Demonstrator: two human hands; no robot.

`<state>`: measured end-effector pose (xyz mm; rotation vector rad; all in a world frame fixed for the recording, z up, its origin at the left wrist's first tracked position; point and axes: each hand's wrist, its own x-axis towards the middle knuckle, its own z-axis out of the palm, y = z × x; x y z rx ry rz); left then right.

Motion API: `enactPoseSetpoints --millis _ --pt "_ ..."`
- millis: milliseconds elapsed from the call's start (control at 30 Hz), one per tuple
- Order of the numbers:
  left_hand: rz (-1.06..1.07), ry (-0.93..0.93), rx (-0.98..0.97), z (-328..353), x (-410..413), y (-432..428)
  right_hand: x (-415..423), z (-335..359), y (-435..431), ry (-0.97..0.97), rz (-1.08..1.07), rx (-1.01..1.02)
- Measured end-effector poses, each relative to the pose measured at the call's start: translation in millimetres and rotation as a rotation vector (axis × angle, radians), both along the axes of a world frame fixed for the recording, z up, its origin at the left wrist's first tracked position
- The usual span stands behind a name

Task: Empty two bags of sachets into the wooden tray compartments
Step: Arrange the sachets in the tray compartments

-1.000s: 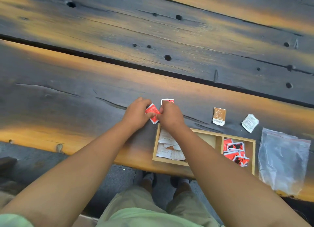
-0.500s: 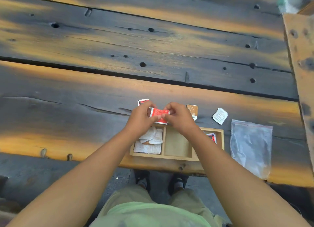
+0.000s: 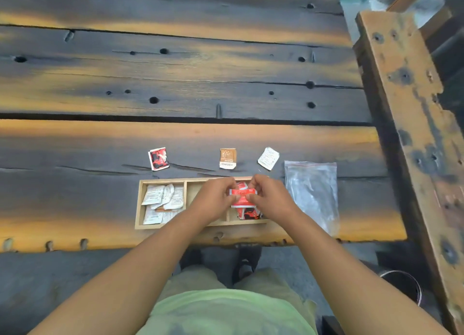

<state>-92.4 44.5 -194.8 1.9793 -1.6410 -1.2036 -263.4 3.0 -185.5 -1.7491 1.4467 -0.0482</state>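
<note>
Worktop: dark weathered planks across the frame.
Tray: lower centre, three compartments.
White sachets: heaped in the tray's left compartment.
Left hand: fingers pinch the sachet's left edge.
Sachet: red, held flat between both hands, just above the red pile in the right compartment.
Handling: probably light, thin and crinkly, somewhat slick; best pinched by a sealed edge or corner, gently.
Right hand: fingers pinch the sachet's right edge.
Bag: clear, limp, lying flat right of the tray.
</note>
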Motion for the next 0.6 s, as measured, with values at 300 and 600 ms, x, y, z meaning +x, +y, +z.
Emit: enactPoseSetpoints --millis 300,600 --pt "-0.159 -0.249 -0.023 -12 -40 9 -31 -20 13 0.116 0.086 -0.114" --pt "-0.203 -0.273 0.04 -9 -45 6 -30 -32 16 0.234 0.172 -0.176"
